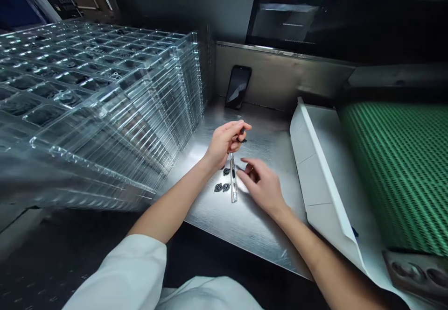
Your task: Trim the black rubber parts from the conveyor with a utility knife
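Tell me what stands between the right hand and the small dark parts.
A slim metal strip lies on the steel table, between the right hand and the small dark parts, just left of the fingers.

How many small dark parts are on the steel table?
3 small dark parts: one at far left, one beside it, one above that; others may hide under the left hand.

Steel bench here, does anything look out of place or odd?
Yes, the black phone propped against the steel back wall of the bench looks odd, since it's a personal item in a work area. The stack of clear plastic trays also seems to lean, though that may be the wide view.
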{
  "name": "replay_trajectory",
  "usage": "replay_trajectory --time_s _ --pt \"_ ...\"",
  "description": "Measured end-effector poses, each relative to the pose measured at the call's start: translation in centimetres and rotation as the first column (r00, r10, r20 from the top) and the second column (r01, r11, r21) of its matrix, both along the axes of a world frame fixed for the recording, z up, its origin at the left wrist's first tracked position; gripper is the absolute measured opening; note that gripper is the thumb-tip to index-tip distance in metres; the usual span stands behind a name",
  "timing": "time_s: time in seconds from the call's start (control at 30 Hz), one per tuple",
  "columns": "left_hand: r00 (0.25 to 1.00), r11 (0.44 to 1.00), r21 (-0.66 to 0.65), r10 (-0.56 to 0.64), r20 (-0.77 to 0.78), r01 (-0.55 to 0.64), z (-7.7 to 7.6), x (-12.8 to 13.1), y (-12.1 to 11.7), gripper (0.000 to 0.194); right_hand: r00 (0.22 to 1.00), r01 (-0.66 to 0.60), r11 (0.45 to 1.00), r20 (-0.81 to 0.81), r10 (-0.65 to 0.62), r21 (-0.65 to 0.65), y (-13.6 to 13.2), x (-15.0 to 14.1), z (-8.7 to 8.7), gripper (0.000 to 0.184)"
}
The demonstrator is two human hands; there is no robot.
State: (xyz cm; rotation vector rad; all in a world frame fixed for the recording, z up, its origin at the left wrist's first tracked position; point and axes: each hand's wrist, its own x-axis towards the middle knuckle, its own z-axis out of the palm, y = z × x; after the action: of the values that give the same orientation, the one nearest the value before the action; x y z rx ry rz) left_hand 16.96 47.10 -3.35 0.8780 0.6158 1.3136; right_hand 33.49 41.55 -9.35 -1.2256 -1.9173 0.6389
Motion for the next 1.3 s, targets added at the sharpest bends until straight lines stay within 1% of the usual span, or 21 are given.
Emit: replay_trajectory --time_s 0.07,0.13,0.2,0.3,0.37,0.43,0.47,0.5,0.53,0.57,0.6,0.63,0.67,0.7,0.77,0.83,0.9,1.0,1.07,1.17,1.3 --pt "1.0 1.0 0.011 0.027 -0.008 -0.027 -0.1 -0.4 0.3 0.033 0.967 -0.058 0.994 0.253 0.032 0.096 -0.4 -0.4 -0.1 0.036" --pt "0.999 0.999 0.012 0.035 -0.023 -0.035 -0.4 -0.5 0.5 0.034 0.911 -0.079 0.981 0.413 -0.002 0.177 -0.7 -0.6 -0.1 0.035" --pt "0.999 0.999 0.011 0.04 -0.032 -0.04 -0.8 -0.4 0.6 0.035 0.867 -0.075 0.968 0.494 -0.054 0.239 -0.7 -0.4 -0.1 0.033" --pt "0.999 0.999 0.009 0.038 -0.038 -0.037 -1.1 -0.2 0.6 0.039 0.842 -0.046 0.958 0.527 -0.116 0.284 -0.2 0.6 -0.2 0.035" --pt "0.999 1.0 -0.001 0.021 -0.032 -0.021 -1.0 0.0 0.6 0.042 0.86 -0.002 0.961 0.491 -0.138 0.275 0.4 1.5 -0.4 0.04" --pt "1.0 1.0 -0.009 0.0 -0.014 0.0 -0.8 0.0 0.6 0.043 0.913 0.073 0.969 0.376 -0.16 0.234 0.9 2.2 -0.4 0.043" --pt "1.0 1.0 -0.012 -0.006 -0.004 0.006 -0.7 0.0 0.5 0.043 0.945 0.123 0.973 0.277 -0.176 0.196 1.1 2.3 -0.3 0.045" --pt "1.0 1.0 -0.013 -0.008 0.007 0.008 -0.6 -0.1 0.5 0.043 0.97 0.174 0.975 0.146 -0.193 0.136 1.3 2.3 -0.1 0.048" --pt "1.0 1.0 -0.013 -0.005 0.016 0.006 -0.5 -0.2 0.5 0.043 0.977 0.212 0.976 -0.009 -0.212 0.056 1.3 2.3 0.2 0.052" --pt "1.0 1.0 -0.013 -0.002 0.025 0.002 -0.4 -0.2 0.5 0.043 0.958 0.231 0.973 -0.168 -0.232 -0.028 1.2 2.1 0.5 0.058" --pt "1.0 1.0 -0.013 0.001 0.032 0.0 -0.3 -0.3 0.4 0.044 0.918 0.232 0.968 -0.309 -0.25 -0.095 1.0 1.8 0.8 0.064" --pt "0.999 1.0 -0.014 0.001 0.036 0.0 -0.2 -0.3 0.4 0.045 0.871 0.224 0.965 -0.417 -0.26 -0.133 0.8 1.5 1.2 0.067" --pt "0.999 1.0 -0.016 -0.001 0.038 0.002 -0.2 -0.2 0.4 0.046 0.834 0.215 0.967 -0.489 -0.256 -0.14 0.6 1.3 1.5 0.066" --pt "0.999 1.0 -0.023 -0.005 0.036 0.005 -0.3 0.0 0.3 0.047 0.813 0.21 0.97 -0.529 -0.242 -0.121 0.3 1.1 1.7 0.061" --pt "1.0 0.999 -0.044 -0.017 0.022 0.018 -0.4 0.4 0.1 0.048 0.812 0.2 0.978 -0.548 -0.198 -0.058 0.0 0.9 1.9 0.045" --pt "0.999 0.997 -0.063 -0.05 0.003 0.05 -0.6 1.0 -0.2 0.047 0.834 0.193 0.981 -0.525 -0.167 -0.005 -0.1 1.0 1.7 0.031" --pt "0.995 0.993 -0.064 -0.1 -0.02 0.099 -0.8 1.5 -0.5 0.046 0.873 0.221 0.973 -0.459 -0.166 0.069 0.0 1.3 1.4 0.024" --pt "0.987 0.986 -0.039 -0.16 -0.03 0.159 -0.8 1.9 -0.9 0.044 0.932 0.25 0.955 -0.306 -0.193 0.159 0.3 1.9 1.4 0.029" --pt "0.984 0.984 -0.02 -0.178 -0.018 0.177 -0.8 2.0 -1.0 0.041 0.956 0.231 0.959 -0.222 -0.191 0.168 0.5 2.2 1.7 0.035" --pt "0.981 0.981 -0.014 -0.193 -0.008 0.193 -0.8 2.2 -1.2 0.039 0.969 0.197 0.966 -0.184 -0.166 0.165 0.5 2.4 2.2 0.038" --pt "0.98 0.98 -0.002 -0.197 -0.01 0.197 -0.9 2.5 -1.4 0.041 0.967 0.217 0.963 -0.172 -0.19 0.159 0.5 2.5 2.2 0.043"
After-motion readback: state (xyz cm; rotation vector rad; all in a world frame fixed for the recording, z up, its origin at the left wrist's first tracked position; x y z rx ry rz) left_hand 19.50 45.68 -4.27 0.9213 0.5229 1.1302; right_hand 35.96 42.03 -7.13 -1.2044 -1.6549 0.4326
